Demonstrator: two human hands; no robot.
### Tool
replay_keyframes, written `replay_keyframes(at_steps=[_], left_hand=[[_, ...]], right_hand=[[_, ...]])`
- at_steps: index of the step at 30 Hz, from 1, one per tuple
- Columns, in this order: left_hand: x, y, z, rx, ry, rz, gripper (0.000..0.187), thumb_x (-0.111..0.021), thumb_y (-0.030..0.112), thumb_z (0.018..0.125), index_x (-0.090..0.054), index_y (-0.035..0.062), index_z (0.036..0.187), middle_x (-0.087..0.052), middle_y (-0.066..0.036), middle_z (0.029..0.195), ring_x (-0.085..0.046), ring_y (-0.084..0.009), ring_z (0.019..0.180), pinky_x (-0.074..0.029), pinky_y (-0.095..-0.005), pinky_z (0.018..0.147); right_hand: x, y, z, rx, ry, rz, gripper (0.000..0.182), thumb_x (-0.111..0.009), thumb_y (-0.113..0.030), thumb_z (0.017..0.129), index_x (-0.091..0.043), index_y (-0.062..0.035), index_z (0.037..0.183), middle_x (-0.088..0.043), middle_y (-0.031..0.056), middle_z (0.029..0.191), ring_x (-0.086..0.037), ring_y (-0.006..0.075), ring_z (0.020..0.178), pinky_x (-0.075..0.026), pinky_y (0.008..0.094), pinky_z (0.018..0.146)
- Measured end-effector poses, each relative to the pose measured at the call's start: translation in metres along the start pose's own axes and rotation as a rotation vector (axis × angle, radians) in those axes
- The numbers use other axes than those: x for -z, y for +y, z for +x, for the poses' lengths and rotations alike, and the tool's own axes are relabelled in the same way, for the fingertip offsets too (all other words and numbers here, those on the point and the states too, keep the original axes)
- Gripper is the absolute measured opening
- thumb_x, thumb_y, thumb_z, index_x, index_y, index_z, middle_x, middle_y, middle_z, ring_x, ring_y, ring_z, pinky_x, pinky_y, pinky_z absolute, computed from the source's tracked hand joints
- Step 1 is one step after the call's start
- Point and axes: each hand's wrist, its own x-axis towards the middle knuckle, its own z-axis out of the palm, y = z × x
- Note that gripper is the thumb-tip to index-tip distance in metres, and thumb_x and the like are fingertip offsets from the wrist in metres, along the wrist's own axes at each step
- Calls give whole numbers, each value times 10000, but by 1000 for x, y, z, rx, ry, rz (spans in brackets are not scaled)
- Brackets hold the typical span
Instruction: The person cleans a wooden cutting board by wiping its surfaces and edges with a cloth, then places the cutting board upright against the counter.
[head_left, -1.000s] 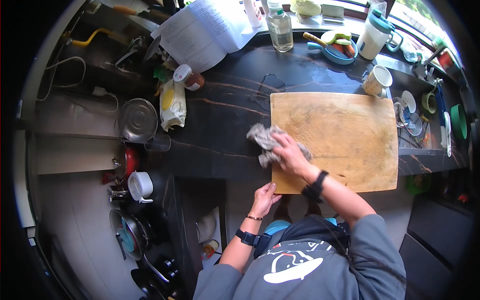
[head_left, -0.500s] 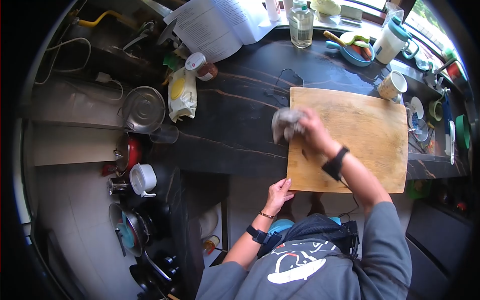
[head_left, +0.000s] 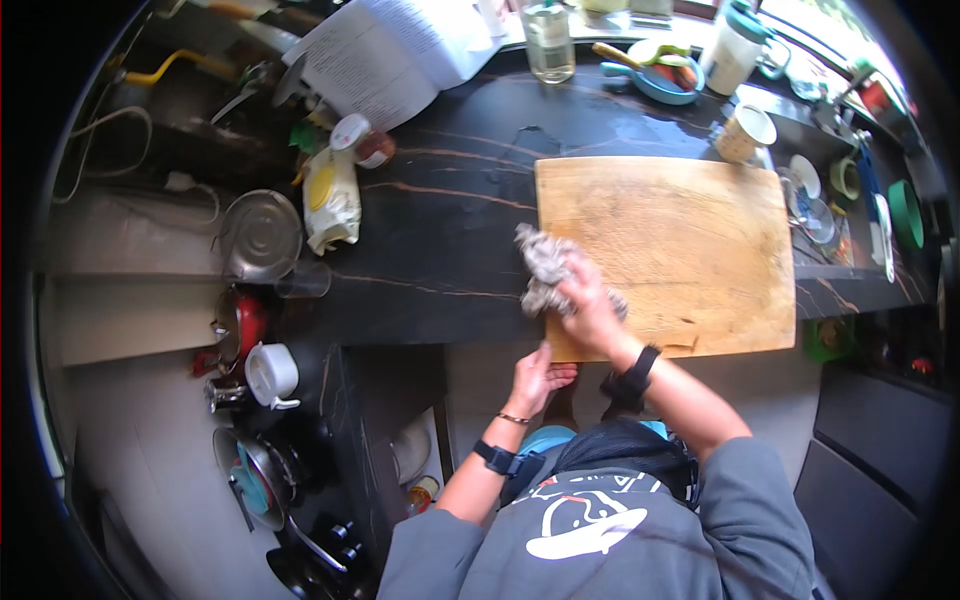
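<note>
At one board (head_left: 680, 240), right fingers (head_left: 577, 290) clutch one cloth (head_left: 545, 258); left fingers (head_left: 562, 373) seem open.

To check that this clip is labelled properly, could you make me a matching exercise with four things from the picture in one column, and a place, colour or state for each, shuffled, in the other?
Things:
1. Cloth
2. Mug
3. Blue pan
4. Left hand

Places and states:
A. Beside the far right corner of the wooden board
B. At the near left corner of the board
C. Holding green and orange pieces of food
D. Bunched under the right hand

Right pairs: 1-D, 2-A, 3-C, 4-B
</note>
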Motion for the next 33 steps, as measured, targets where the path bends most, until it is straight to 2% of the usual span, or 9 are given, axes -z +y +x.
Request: replay_keyframes(at_steps=[4, 7, 8, 11, 16, 19, 23, 28, 33], left_hand=[[-3, 4, -9, 16, -33, -233, 726, -218, 634, 937, -473, 40, 1266, -559, -137, 1215, -581, -275, 1052, -505, -445, 873], [6, -10, 8, -148, -16, -285, 736, -265, 649, 922, -479, 30, 1257, -583, -142, 1181, -587, -256, 1060, -508, -433, 885], [28, -10, 8, 49, -203, -263, 688, -329, 620, 926, -508, 16, 1202, -625, -165, 1065, -630, -237, 972, -537, -417, 840], [-11, 14, -8, 88, 51, -159, 596, -460, 571, 912, -578, 11, 1078, -645, -128, 815, -652, -217, 722, -565, -355, 691], [-18, 6, -8, 4, 185, -19, 427, -579, 441, 903, -602, 22, 980, -644, -101, 769, -637, -151, 663, -561, -300, 641], [-17, 3, -6, -28, 210, 31, 411, -567, 435, 912, -597, 27, 958, -640, -89, 751, -627, -137, 640, -559, -290, 625], [-17, 5, -5, -34, 183, 78, 409, -552, 437, 921, -590, 31, 952, -631, -74, 733, -617, -127, 616, -557, -285, 608], [-21, 4, -7, -45, 223, 95, 407, -553, 450, 916, -581, 45, 953, -624, -64, 730, -614, -127, 618, -556, -291, 614], [-21, 1, -6, -67, 243, 99, 424, -555, 464, 910, -577, 43, 951, -618, -60, 727, -606, -125, 612, -554, -290, 610]], right_hand=[[22, -23, -65, 93, -227, 126, 374, -660, 42, 609, -666, -57, 969, -444, 185, 1337, -395, 384, 1264, -342, 455, 1047], [58, -8, -90, 137, -291, 123, 343, -643, 64, 587, -655, -44, 912, -447, 184, 1341, -419, 375, 1247, -369, 451, 1024], [74, 3, -99, 130, -243, 111, 318, -635, 81, 590, -646, -37, 885, -457, 186, 1335, -439, 373, 1231, -376, 447, 1015], [130, 43, -137, 71, -31, -56, 310, -646, 70, 606, -659, -21, 902, -501, 193, 1268, -469, 362, 1203, -394, 433, 1014], [244, 104, -191, -241, 279, -385, 389, -682, 15, 701, -675, -90, 1075, -567, 153, 1201, -506, 312, 1158, -413, 398, 997], [302, 146, -210, -322, 418, -526, 330, -634, 43, 718, -651, -42, 1036, -539, 170, 1256, -507, 327, 1171, -423, 380, 993], [370, 173, -216, -460, 460, -420, 314, -667, 24, 736, -624, -6, 1046, -578, 162, 1184, -559, 316, 1113, -439, 365, 954], [402, 96, -139, -359, 439, 17, 397, -559, -224, 948, -484, -11, 1274, -579, 80, 1188, -534, 145, 1078, -404, 284, 949], [374, 140, -107, -541, 159, 252, 521, -580, -265, 931, -404, 9, 1338, -582, 143, 1153, -537, 192, 1108, -400, 291, 962]])
